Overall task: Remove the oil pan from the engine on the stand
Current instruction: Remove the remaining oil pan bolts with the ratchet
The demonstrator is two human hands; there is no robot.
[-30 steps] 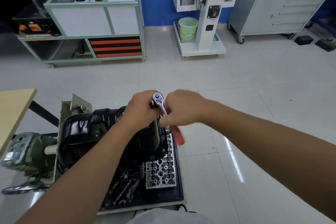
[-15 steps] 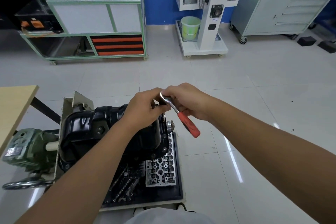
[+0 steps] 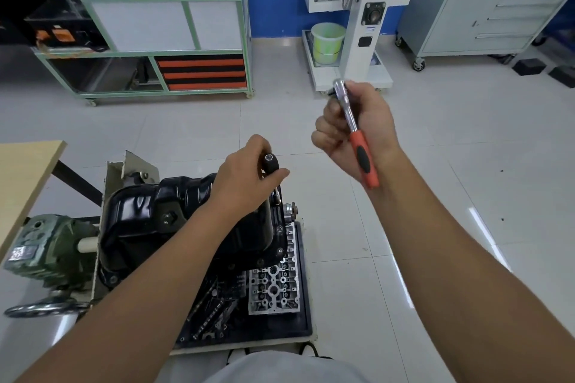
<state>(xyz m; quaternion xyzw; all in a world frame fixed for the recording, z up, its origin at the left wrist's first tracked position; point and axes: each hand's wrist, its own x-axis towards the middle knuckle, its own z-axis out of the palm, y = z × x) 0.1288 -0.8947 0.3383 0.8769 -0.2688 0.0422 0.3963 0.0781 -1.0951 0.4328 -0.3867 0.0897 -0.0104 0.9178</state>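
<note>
Fingers (image 3: 329, 129) of the right hand (image 3: 351, 130) curl around a ratchet wrench (image 3: 354, 130) with a red-and-black grip, raised clear of the engine, while the left hand (image 3: 245, 180) grips a black extension handle (image 3: 270, 163) standing at the rim of the glossy black oil pan (image 3: 149, 211), seated on the engine on the stand; the left forearm hides part of the pan; a label on the green gearbox (image 3: 49, 246) is too small to read
</note>
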